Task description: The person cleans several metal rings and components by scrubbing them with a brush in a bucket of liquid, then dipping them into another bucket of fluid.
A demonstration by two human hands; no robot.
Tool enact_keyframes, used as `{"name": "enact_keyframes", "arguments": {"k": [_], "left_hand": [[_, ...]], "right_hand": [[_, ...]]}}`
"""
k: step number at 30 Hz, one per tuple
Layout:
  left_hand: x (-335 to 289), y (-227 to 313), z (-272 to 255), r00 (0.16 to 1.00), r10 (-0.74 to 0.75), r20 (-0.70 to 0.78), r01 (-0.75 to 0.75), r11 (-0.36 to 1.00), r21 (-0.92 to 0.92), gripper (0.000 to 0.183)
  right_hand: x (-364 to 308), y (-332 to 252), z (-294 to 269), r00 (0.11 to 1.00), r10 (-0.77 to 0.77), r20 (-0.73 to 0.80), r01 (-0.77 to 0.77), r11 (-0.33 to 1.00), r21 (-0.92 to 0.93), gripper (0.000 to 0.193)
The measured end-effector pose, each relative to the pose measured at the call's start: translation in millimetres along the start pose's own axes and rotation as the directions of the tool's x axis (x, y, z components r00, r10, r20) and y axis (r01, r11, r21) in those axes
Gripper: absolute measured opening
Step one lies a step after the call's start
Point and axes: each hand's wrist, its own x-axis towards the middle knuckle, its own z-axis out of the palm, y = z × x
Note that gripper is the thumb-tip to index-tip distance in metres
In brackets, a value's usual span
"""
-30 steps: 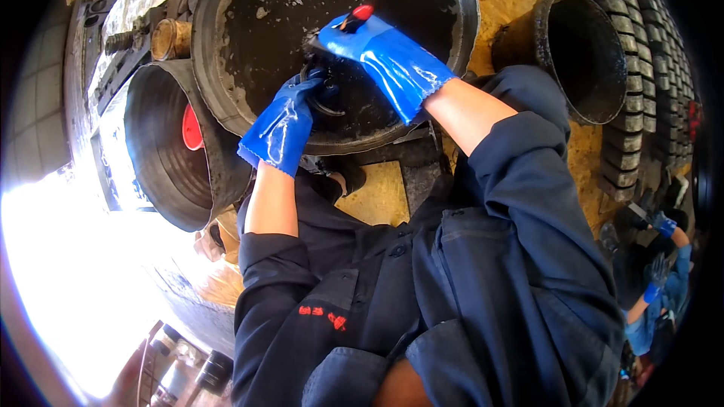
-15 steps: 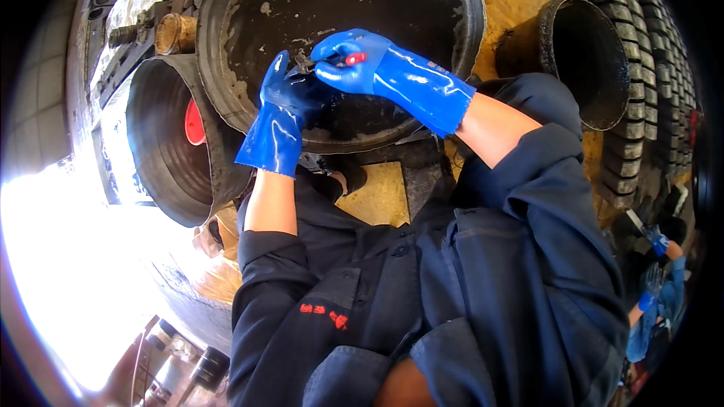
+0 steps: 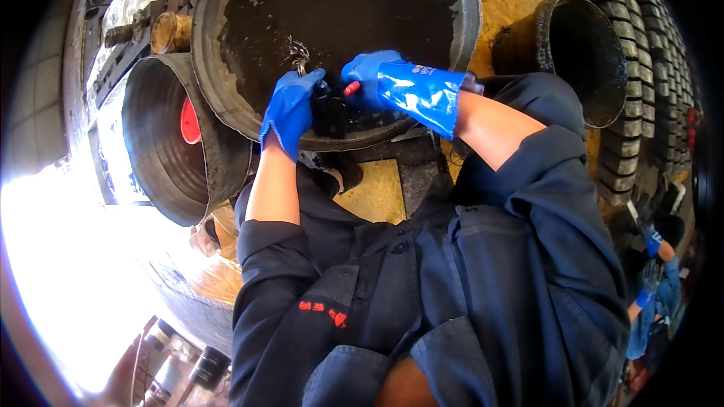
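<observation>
Both hands wear long blue rubber gloves and work over a large round black tub [image 3: 202, 68] of dark liquid [image 3: 339, 15] with pale flecks on it. My left hand [image 3: 292, 102] is closed around a small shiny metal part [image 3: 299, 53], whose irregular upper end sticks out past the fingers. Close beside it, my right hand [image 3: 373, 79] is closed on a tool with a red end [image 3: 351, 88]; the glove hides the rest of its shape. Between the hands is something dark that I cannot make out.
Left of the tub lies a wide black bucket [image 3: 162, 173] with a red round thing [image 3: 190, 120] inside. A rusty cylinder [image 3: 172, 32] is beyond it. At right stand a black-stained drum [image 3: 581, 60] and large tyres [image 3: 630, 105]. A co-worker's blue-gloved hands [image 3: 650, 279] show at far right.
My hands have moved apart and lower. The metal part now shows above my left hand. My right hand has shifted right, with the red end still at its fingers.
</observation>
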Motion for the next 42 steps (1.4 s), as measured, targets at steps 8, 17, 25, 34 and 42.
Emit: {"name": "enact_keyframes", "arguments": {"k": [8,17,25,34,42], "left_hand": [[13.8,-15.5,9.0,0.807,-0.589,0.046,0.577,0.802,0.155,0.042],[0.6,-13.9,3.5,0.897,-0.442,-0.014,0.169,0.374,-0.912,0.04],[14.1,-1.4,5.3,0.918,-0.36,0.165,0.146,-0.08,-0.986,0.052],[12.5,0.1,11.9,0.973,-0.232,-0.01,0.069,0.328,-0.942,0.042],[-5.7,19.9,-12.9,0.937,-0.342,-0.067,0.09,0.423,-0.901,0.042]], "right_hand": [[14.5,28.5,2.4,0.891,0.424,-0.164,-0.397,0.901,0.175,0.034],[10.4,30.3,-34.2,0.812,0.489,-0.318,0.248,0.205,0.947,0.035],[48.3,6.6,-22.3,0.876,0.117,-0.468,0.303,0.622,0.722,0.025],[37.4,31.0,-24.6,0.836,0.446,-0.321,0.192,0.309,0.931,0.035],[18.5,37.7,-13.3,0.749,0.618,-0.239,0.121,0.227,0.966,0.032]]}}
